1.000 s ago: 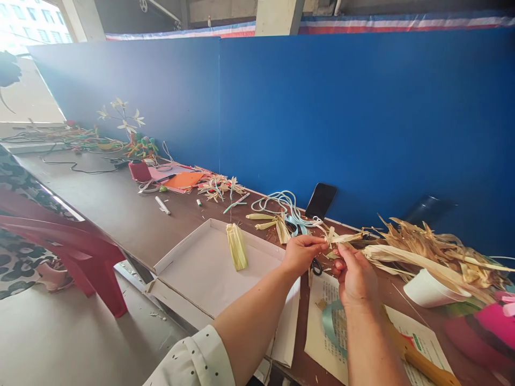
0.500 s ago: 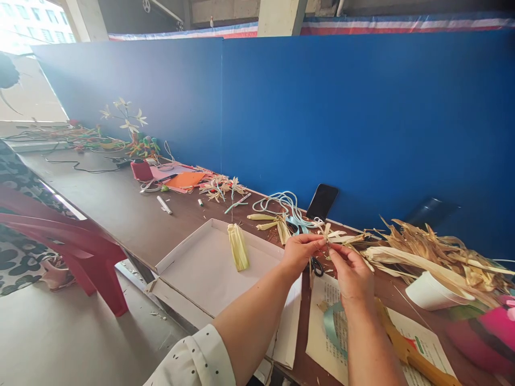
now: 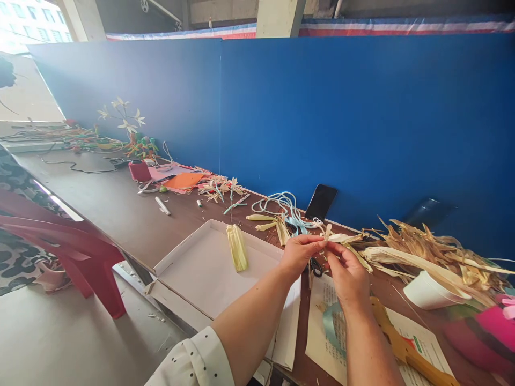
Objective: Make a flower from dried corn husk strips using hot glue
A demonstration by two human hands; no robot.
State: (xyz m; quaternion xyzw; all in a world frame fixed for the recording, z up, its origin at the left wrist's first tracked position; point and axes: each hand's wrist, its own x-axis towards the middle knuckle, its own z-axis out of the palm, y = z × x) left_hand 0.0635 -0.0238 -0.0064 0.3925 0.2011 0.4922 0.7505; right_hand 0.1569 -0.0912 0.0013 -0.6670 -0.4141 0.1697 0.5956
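My left hand (image 3: 301, 253) and my right hand (image 3: 346, 268) meet fingertip to fingertip over the table. Both are closed in a pinch on a small pale corn husk flower (image 3: 328, 231), whose petals poke up above the fingers; its lower part is hidden. Just below them lie black-handled scissors (image 3: 316, 267), partly covered by the hands. A folded green-yellow piece of corn husk (image 3: 237, 248) rests in the white cardboard box lid (image 3: 189, 279) to the left. Behind my hands are more husk strips (image 3: 277, 225) and a pale blue cord (image 3: 277, 201).
A black phone (image 3: 322, 202) leans on the blue partition (image 3: 362, 123). Dried husks (image 3: 434, 246), a white cup (image 3: 430, 291) and a yellow glue gun (image 3: 402, 343) on printed paper are at right. Husk flowers (image 3: 221, 187) and a white pen (image 3: 162, 206) lie farther left; a red chair (image 3: 80, 257) stands beside the table.
My right hand has shifted slightly left, closer against my left fingers. The husk flower has turned a little between the fingertips. The things on the table stay in place.
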